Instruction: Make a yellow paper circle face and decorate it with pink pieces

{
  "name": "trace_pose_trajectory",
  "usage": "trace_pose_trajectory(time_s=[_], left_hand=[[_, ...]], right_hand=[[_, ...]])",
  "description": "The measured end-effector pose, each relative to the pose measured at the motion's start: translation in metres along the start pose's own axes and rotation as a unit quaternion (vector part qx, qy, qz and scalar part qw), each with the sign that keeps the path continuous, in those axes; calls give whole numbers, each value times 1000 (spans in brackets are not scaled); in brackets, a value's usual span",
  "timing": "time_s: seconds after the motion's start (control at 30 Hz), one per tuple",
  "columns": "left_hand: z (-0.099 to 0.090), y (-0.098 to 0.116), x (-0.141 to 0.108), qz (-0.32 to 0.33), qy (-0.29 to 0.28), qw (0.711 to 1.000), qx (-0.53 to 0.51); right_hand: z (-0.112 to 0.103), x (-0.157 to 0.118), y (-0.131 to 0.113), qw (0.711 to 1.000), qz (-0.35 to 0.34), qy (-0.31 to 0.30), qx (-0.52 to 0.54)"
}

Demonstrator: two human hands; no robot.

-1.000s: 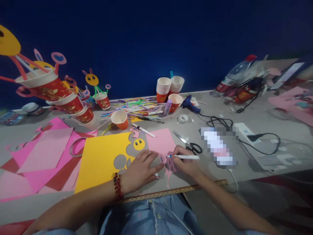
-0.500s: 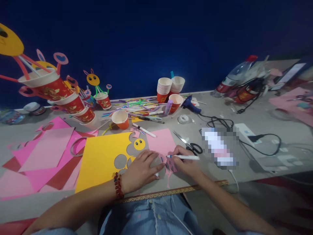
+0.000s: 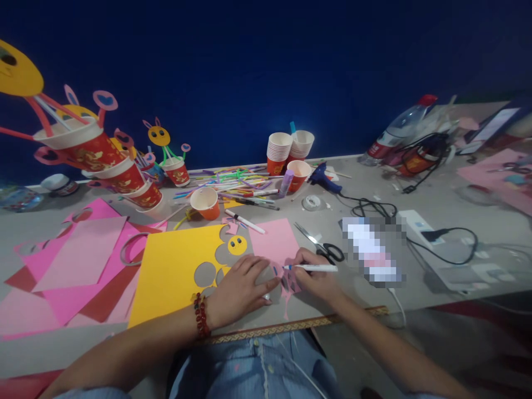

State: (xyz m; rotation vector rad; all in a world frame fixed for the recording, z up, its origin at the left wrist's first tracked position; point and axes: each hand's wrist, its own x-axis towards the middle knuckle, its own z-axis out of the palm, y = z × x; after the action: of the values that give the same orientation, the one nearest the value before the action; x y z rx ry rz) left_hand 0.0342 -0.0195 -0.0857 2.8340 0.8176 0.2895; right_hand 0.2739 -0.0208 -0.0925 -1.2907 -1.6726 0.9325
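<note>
My right hand (image 3: 316, 284) grips a white marker (image 3: 318, 268). Its blue tip points left, at a small pink paper piece (image 3: 276, 270) with a blue mark on it. Lying flat with fingers spread, my left hand (image 3: 241, 289) rests on the table beside that piece; what lies under the palm is hidden. Cut pink paper scraps (image 3: 286, 299) lie between the two hands. Left of my left hand is a yellow sheet (image 3: 170, 260) with round holes, and a yellow smiley disc (image 3: 238, 245) lies just above it. A pink sheet (image 3: 276, 235) lies beyond the fingers.
Scissors (image 3: 330, 252) and a phone (image 3: 369, 249) lie to the right, with a blue glue gun (image 3: 324, 178) behind. Paper cups (image 3: 205, 203), several pens and pipe cleaners fill the back. Decorated cups (image 3: 91, 147) stand left, above pink sheets (image 3: 83, 249).
Almost nothing differs. The marker's rear end has shifted very slightly; my left hand stays in place.
</note>
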Motion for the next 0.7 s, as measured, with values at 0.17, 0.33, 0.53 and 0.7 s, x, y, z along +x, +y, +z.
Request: trace_pose_trajectory(time_s=[0.17,0.33,0.53,0.7], left_hand=[[1,0,0,-2,2,1000,-5],[2,-1,-1,-1,8,1000,-10],[1,-1,0,1,4,1000,-10],[1,-1,0,2,6,1000,-12]], right_hand=[[-1,-1,0,1000,1,-7,1],[-2,-1,1,1000,-8,-14,-2],[-1,-1,3,1000,-9,-15,-2],[-2,-1,2,1000,-17,-18,-3]])
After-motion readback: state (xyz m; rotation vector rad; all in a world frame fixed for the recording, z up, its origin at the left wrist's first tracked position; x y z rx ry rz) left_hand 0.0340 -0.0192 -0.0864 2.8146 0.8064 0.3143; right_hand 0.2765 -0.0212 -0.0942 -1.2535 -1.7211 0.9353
